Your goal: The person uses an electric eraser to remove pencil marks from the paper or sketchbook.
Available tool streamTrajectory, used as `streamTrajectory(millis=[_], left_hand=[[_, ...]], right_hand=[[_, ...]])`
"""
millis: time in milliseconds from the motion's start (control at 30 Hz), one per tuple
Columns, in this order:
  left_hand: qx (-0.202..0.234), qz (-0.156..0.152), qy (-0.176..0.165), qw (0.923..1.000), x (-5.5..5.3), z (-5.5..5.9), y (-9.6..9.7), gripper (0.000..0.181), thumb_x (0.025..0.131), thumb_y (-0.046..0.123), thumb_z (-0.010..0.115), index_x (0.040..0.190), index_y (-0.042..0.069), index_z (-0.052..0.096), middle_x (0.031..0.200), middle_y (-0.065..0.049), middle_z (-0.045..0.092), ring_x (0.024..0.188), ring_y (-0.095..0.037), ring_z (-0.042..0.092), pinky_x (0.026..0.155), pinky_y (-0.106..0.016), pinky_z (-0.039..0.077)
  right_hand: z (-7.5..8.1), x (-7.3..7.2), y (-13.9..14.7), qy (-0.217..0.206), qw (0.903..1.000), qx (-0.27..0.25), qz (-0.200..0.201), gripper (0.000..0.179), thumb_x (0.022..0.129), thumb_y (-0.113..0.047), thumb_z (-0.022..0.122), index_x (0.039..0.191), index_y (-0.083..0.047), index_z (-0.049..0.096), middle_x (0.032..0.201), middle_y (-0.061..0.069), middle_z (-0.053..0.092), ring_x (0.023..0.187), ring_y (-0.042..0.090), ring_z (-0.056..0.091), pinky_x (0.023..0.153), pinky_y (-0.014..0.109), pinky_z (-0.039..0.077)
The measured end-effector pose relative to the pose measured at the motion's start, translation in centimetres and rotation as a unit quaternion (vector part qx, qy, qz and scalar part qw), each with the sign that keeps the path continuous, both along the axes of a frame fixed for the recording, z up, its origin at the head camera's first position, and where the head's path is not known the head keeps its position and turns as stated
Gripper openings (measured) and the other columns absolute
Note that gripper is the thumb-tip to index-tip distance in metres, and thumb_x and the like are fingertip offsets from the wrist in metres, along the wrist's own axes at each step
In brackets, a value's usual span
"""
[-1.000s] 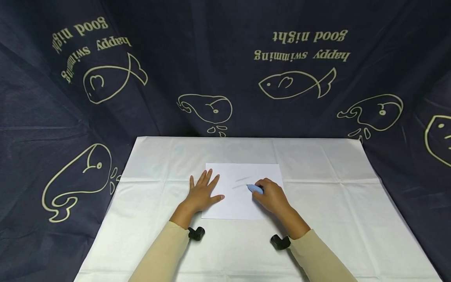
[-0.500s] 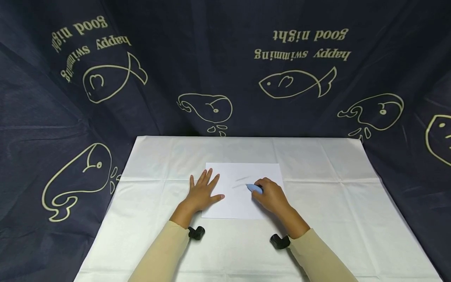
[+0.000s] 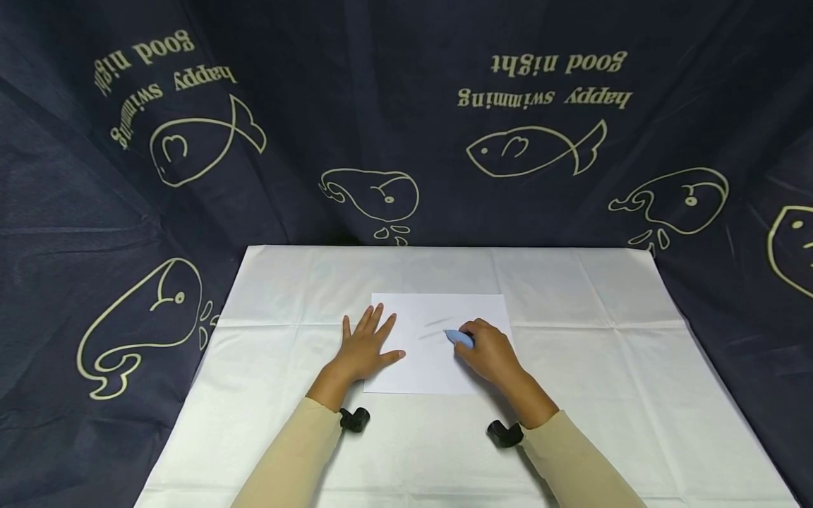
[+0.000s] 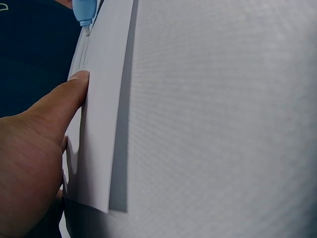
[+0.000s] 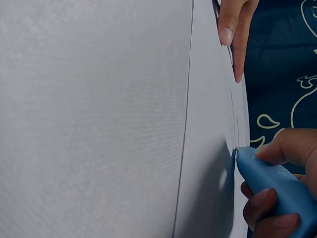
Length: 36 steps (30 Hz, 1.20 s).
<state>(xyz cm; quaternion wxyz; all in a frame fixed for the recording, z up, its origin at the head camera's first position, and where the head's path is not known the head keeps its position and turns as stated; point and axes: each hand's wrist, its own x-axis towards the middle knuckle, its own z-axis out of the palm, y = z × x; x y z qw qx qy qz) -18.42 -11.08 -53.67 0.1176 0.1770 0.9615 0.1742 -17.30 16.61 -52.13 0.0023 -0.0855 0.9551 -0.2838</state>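
A white sheet of paper [image 3: 438, 374] lies on the cloth-covered table. My left hand [image 3: 360, 353] rests on its left side, fingers spread and straight. In my right hand [image 3: 492, 356] I grip what looks like a chunky blue correction tape pen [image 3: 460, 339], pinched between thumb and fingers. Its small tip [image 5: 237, 149] meets the paper or hovers just over it; I cannot tell which. Left of the tip are two short grey slanting strokes [image 3: 435, 323]. The left wrist view catches the blue pen [image 4: 85, 11] beyond my left thumb [image 4: 64, 101].
White cloth [image 3: 571, 296] with fold creases covers the table. Behind and beside it hangs a dark blue curtain [image 3: 438, 42] printed with fish, whales and lettering. A black wrist camera [image 3: 354, 420] sits at the left cuff, another [image 3: 504, 434] at the right.
The tip of the blue pen shifts by a hair, with almost no travel. The left hand and the paper stay where they were, and the strokes look the same.
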Motion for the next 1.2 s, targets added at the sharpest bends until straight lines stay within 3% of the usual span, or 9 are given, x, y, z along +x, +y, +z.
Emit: streamTrajectory(millis=[700, 967, 1200], left_hand=[[0.002, 0.002, -0.005, 1.0000, -0.05, -0.11, -0.01, 0.083, 0.097, 0.062, 0.054, 0.163, 0.023, 0.023, 0.172, -0.009, 0.003, 0.160, -0.031, 0.000, 0.121, -0.071, -0.006], [0.002, 0.001, -0.004, 1.0000, -0.02, -0.02, -0.02, 0.083, 0.097, 0.062, 0.055, 0.163, 0.023, 0.022, 0.172, -0.009, 0.004, 0.160, -0.031, 0.000, 0.121, -0.071, -0.006], [0.002, 0.001, -0.002, 1.0000, -0.02, -0.05, -0.04, 0.083, 0.097, 0.062, 0.054, 0.163, 0.022, 0.023, 0.172, -0.010, 0.004, 0.160, -0.031, 0.000, 0.120, -0.071, -0.006]], right_hand=[[0.17, 0.16, -0.20, -0.005, 1.0000, -0.004, 0.006, 0.023, 0.088, -0.021, 0.072, 0.105, -0.006, 0.073, 0.099, 0.007, 0.070, 0.082, 0.022, 0.064, 0.076, 0.043, 0.055], [0.15, 0.03, -0.05, 0.006, 0.9999, 0.004, -0.008, 0.022, 0.087, -0.020, 0.073, 0.104, -0.007, 0.073, 0.095, 0.007, 0.069, 0.076, 0.021, 0.061, 0.071, 0.040, 0.052], [0.36, 0.15, -0.28, -0.007, 0.9999, -0.003, 0.007, 0.023, 0.086, -0.021, 0.071, 0.104, -0.007, 0.073, 0.095, 0.005, 0.068, 0.077, 0.019, 0.060, 0.073, 0.040, 0.053]])
